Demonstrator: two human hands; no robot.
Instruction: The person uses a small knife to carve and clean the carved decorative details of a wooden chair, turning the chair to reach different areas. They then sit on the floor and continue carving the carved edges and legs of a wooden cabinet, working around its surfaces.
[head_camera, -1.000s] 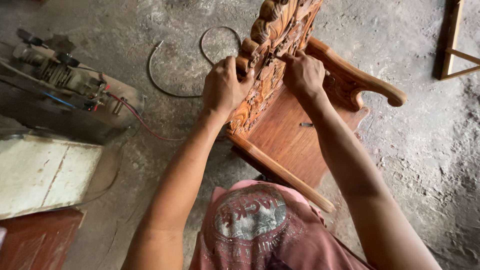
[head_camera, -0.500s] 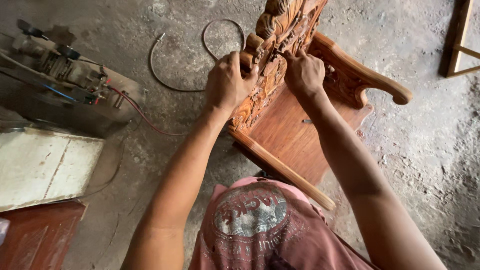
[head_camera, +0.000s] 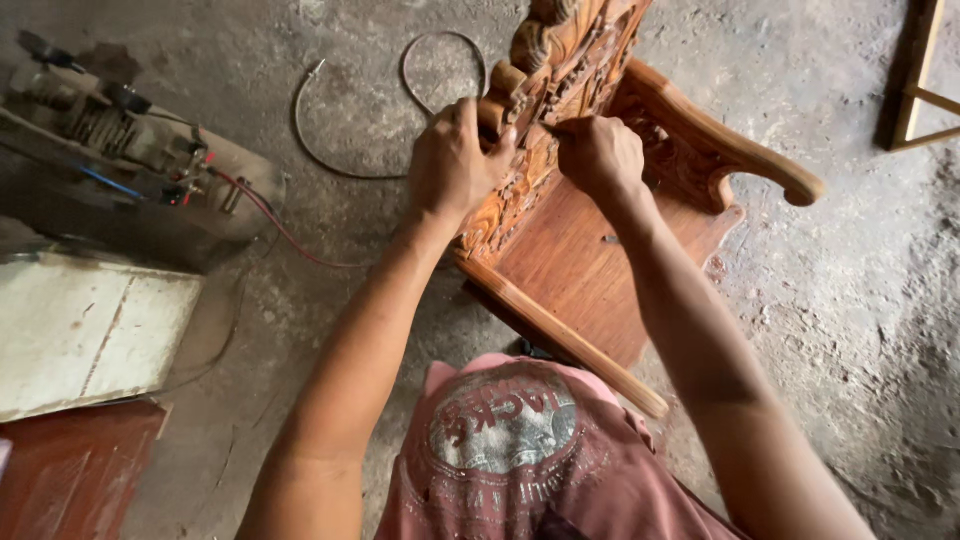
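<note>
1. Overhead, a person's two bare hands work at one carved wooden chair (head_camera: 590, 250) that stands on a dusty concrete floor (head_camera: 850, 300), just ahead of the person's pink printed shirt (head_camera: 510, 450).
2. The left hand (head_camera: 455, 160) is curled, fingers folded over the chair's carved back (head_camera: 560, 70), gripping the ornament from the left side.
3. The right hand (head_camera: 600, 155) is closed into a loose fist and touches the same carving from the seat side; a thin tip shows at its thumb, but whether it pinches a tool cannot be told.
4. The two hands sit near each other, with the carved rail between them.
5. One curved armrest (head_camera: 740, 160) sweeps out to the right, and one round front rail (head_camera: 560, 335) runs diagonally below the flat seat.
6. One looped grey cable (head_camera: 400, 100) lies on the floor beyond the left hand.
7. One machine with red and blue wires (head_camera: 130, 150) sits at the left, with one pale board (head_camera: 80, 330) beside it.
8. One wooden frame (head_camera: 920, 90) stands at the upper right.
</note>
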